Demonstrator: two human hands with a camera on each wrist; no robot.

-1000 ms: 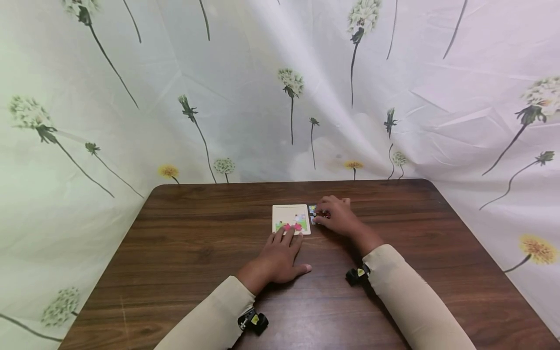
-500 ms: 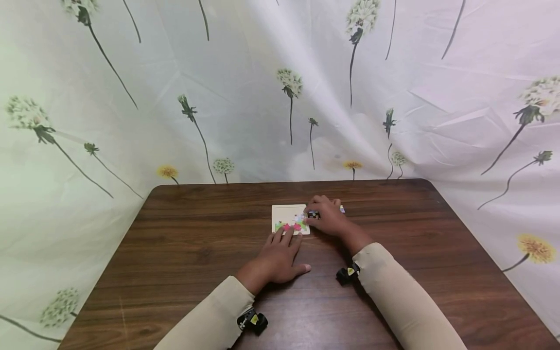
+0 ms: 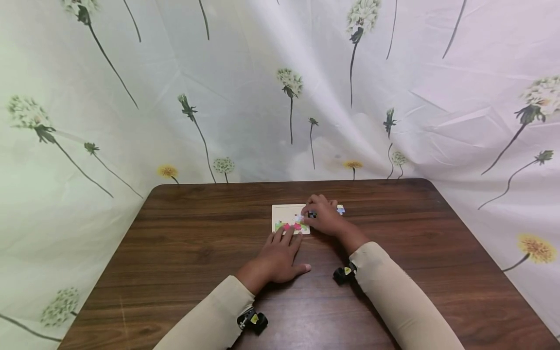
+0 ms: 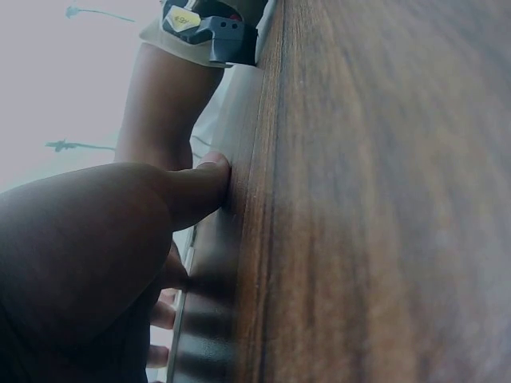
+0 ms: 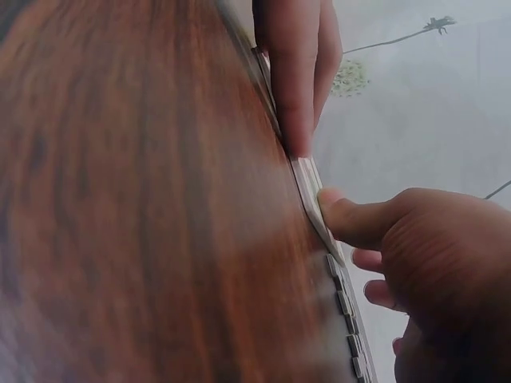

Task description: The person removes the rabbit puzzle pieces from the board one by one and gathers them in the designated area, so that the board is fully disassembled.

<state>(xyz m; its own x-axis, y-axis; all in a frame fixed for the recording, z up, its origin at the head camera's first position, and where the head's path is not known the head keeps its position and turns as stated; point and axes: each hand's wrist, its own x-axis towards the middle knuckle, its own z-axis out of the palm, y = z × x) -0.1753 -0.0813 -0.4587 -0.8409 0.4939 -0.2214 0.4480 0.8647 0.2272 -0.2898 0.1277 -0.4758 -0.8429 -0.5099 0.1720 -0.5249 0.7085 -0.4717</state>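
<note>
A cream puzzle board (image 3: 283,213) lies flat near the far side of the table, with green and pink pieces fitted along its near edge. My left hand (image 3: 278,261) rests with spread fingers at that near edge, fingertips on the board. Over the board's right side is my right hand (image 3: 324,217), its curled fingers and thumb pinching a small pale puzzle piece (image 3: 300,218), mostly hidden by the fingertips. In the right wrist view the thumb (image 5: 339,215) touches the board's top edge.
Loose puzzle pieces (image 3: 341,210) lie right of the board, partly behind the right hand; the right wrist view shows several pieces (image 5: 345,303) in a row. The brown wooden table (image 3: 197,262) meets a dandelion-print cloth (image 3: 253,121) at its far edge.
My right hand has moved left from the loose pieces onto the board's right side, uncovering pieces behind it. The left hand has stayed in place.
</note>
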